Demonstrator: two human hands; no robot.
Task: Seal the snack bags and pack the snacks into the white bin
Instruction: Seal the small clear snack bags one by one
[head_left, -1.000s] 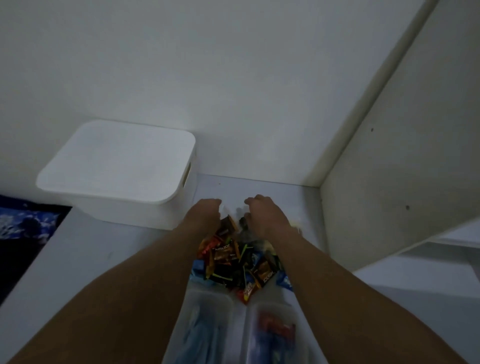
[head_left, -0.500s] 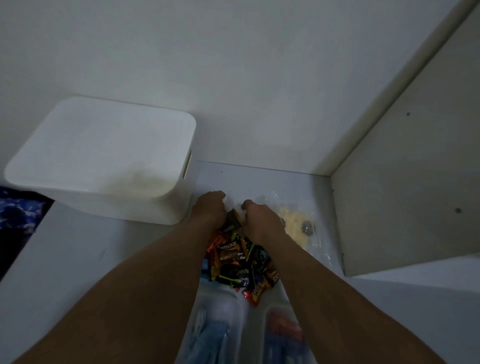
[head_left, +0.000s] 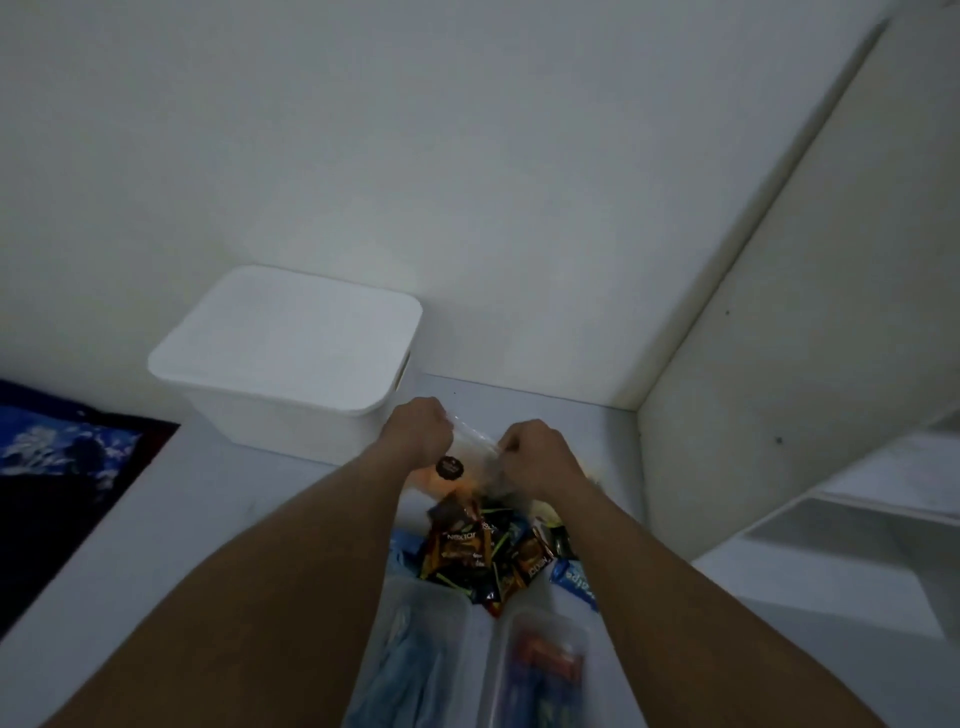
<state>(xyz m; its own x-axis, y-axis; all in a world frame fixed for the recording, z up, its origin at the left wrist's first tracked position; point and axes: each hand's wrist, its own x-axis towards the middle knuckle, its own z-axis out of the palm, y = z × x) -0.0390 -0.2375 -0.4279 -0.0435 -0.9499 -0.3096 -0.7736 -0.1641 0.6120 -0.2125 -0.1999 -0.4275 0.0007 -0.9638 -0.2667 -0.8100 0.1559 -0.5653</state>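
Observation:
A clear snack bag (head_left: 457, 467) with a dark round sticker and orange contents hangs between my hands above the white surface. My left hand (head_left: 418, 434) pinches its top edge at the left end, and my right hand (head_left: 535, 452) pinches the same edge at the right end. Below it lies a pile of small dark and orange snack packets (head_left: 483, 551). The white bin (head_left: 291, 358) stands at the back left with its lid on, just left of my left hand.
Two clear lidded tubs (head_left: 426, 660) with blue and red contents sit near the front edge. A blue packet (head_left: 574, 577) lies right of the pile. A white side panel (head_left: 779, 364) walls in the right; a dark blue cloth (head_left: 57, 452) lies at the left.
My hands have lifted the clear bag off the pile and moved apart along its top edge. The camera tilted, so the bin sits further right in view.

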